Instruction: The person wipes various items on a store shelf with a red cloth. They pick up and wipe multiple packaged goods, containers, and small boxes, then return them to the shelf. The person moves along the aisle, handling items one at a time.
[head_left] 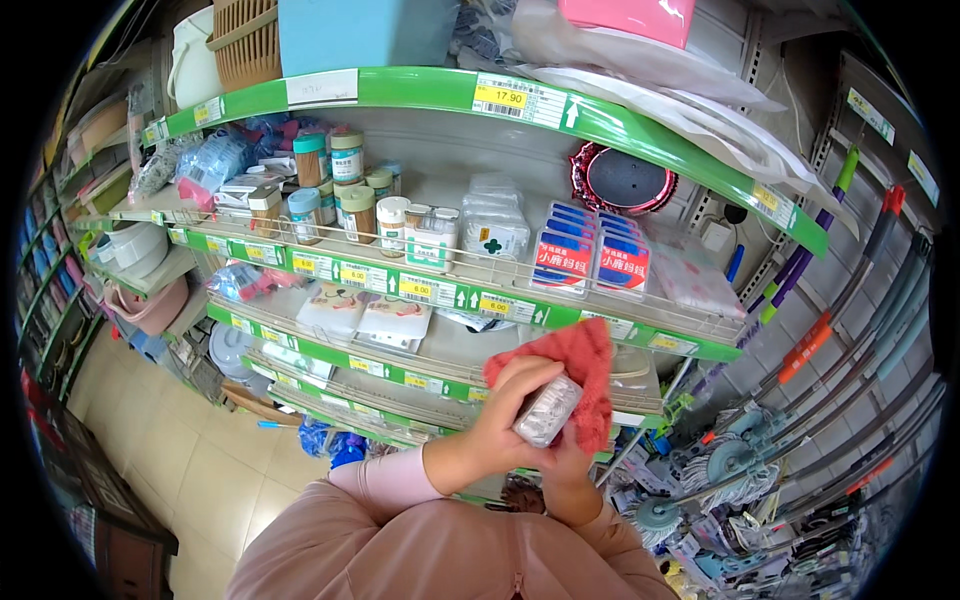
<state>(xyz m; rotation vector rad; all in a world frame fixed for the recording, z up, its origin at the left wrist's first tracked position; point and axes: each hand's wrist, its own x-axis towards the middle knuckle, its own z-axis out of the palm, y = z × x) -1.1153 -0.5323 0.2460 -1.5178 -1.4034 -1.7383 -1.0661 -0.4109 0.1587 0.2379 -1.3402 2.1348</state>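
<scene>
In front of the shelves, my left hand (500, 420) is closed round a small clear-wrapped package (548, 412) with something silvery or whitish inside. My right hand (567, 460) is just below and to the right, close against the package, with a red cloth (596, 385) bunched in it. The cloth spreads up behind the package and my left fingers. Most of my right fingers are hidden by the cloth and the package.
Beyond my hands, a shelf carries toothpick jars (358, 212), clear-wrapped white packs (495, 225) and blue-red packs (565, 250). Flat printed packs (395, 318) lie one level lower. Mops (730, 462) and long poles stand at right. A pink basin (150, 305) sits at left.
</scene>
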